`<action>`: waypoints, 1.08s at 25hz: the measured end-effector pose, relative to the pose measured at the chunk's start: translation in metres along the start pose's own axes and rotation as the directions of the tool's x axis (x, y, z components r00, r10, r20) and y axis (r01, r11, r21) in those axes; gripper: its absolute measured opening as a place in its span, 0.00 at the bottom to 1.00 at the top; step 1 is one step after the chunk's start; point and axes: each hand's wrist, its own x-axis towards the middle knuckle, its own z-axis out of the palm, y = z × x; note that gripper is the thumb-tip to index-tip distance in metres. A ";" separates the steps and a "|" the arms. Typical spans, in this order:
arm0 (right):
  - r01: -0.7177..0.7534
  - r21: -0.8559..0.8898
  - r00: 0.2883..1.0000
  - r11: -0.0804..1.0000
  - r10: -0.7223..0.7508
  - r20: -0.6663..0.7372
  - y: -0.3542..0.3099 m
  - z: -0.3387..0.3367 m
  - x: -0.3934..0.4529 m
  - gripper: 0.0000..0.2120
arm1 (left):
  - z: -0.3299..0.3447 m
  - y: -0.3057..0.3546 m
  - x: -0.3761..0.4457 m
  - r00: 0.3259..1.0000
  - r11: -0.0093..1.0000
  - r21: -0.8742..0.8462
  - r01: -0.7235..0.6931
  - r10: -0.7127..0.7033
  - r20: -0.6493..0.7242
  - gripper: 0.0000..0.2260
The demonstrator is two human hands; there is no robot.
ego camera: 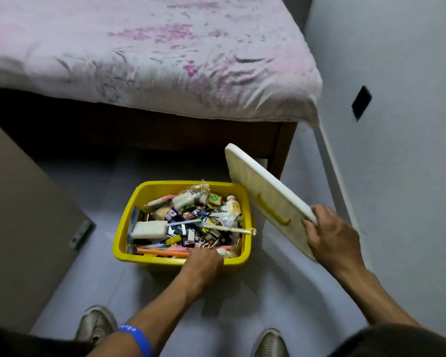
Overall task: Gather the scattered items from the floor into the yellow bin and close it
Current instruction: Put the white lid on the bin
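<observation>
Yellow bin (150,191) open, left hand (204,264) inside, grip hidden, right hand (332,233) clasping tilted lid (265,194).

From my remote seat, the bin (129,228) reads as smooth yellow plastic with a slight gloss along its rim. The lid (263,191) looks like pale plastic too, matt, its underside faintly textured with a yellow plastic handle; my right hand (332,235) grips its edge. Inside the bin I see a crinkled clear plastic wrapper (198,189), a white spongy-looking block (150,229) and a small glossy bottle (233,206). The bed sheet (139,60) is soft, wrinkled cloth, matt, over a dark wood bed frame (281,145). The floor (281,292) is smooth and mildly reflective. My left wrist carries a blue rubbery wristband (137,336). The shoes (95,323) look like worn fabric.
</observation>
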 end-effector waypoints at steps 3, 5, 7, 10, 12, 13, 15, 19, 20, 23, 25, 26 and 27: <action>0.007 0.046 0.999 0.999 -0.004 -0.050 -0.014 0.003 0.012 0.05 | 0.009 -0.008 0.001 1.000 0.999 -0.051 -0.017 0.017 -0.004 0.12; 0.050 0.043 0.998 0.998 -0.048 -0.050 -0.023 0.009 0.021 0.05 | 0.003 -0.023 0.010 0.996 0.987 -0.152 -0.057 0.047 -0.070 0.14; 0.062 0.052 0.997 0.997 -0.059 -0.055 -0.032 0.013 0.030 0.05 | -0.009 -0.035 0.023 0.974 0.949 -0.308 -0.063 -0.008 -0.225 0.16; 0.100 0.057 0.990 0.993 -0.093 -0.106 -0.046 0.014 0.040 0.06 | -0.002 -0.037 0.038 0.998 0.951 -0.306 0.035 -0.051 -0.044 0.27; 0.159 0.028 0.979 0.987 -0.154 -0.135 -0.052 0.013 0.043 0.06 | 0.020 -0.042 0.038 0.974 0.923 -0.326 0.206 -0.160 0.161 0.30; 0.195 0.004 0.970 0.981 -0.193 -0.149 -0.055 0.013 0.044 0.05 | 0.027 -0.050 0.036 0.955 0.899 -0.338 0.279 -0.222 0.197 0.29; 0.267 -0.039 0.951 0.963 -0.270 -0.151 -0.063 0.013 0.048 0.06 | 0.032 -0.072 0.025 0.956 0.917 -0.272 0.293 -0.272 0.112 0.26; 0.363 -0.111 0.918 0.925 -0.376 -0.127 -0.087 0.019 0.057 0.07 | 0.058 -0.101 -0.014 0.820 0.823 -0.284 0.492 -0.548 -0.168 0.24; 0.380 -0.113 0.910 0.918 -0.393 -0.134 -0.093 0.022 0.058 0.07 | 0.066 -0.105 -0.024 0.758 0.728 -0.365 0.580 -0.647 -0.086 0.27; 0.423 -0.070 0.884 0.903 -0.428 -0.189 -0.113 0.030 0.063 0.09 | 0.079 -0.122 -0.020 0.816 0.693 -0.462 0.554 -0.562 0.135 0.29; 0.464 -0.022 0.865 0.886 -0.458 -0.206 -0.121 0.034 0.066 0.09 | 0.068 -0.139 -0.007 0.916 0.802 -0.442 0.402 -0.352 0.195 0.28; 0.483 -0.002 0.856 0.875 -0.473 -0.206 -0.120 0.035 0.065 0.10 | 0.061 -0.148 -0.003 0.935 0.852 -0.397 0.342 -0.266 0.235 0.28; 0.498 0.013 0.849 0.867 -0.485 -0.211 -0.117 0.035 0.067 0.10 | 0.056 -0.157 0.000 0.947 0.899 -0.327 0.290 -0.223 0.230 0.28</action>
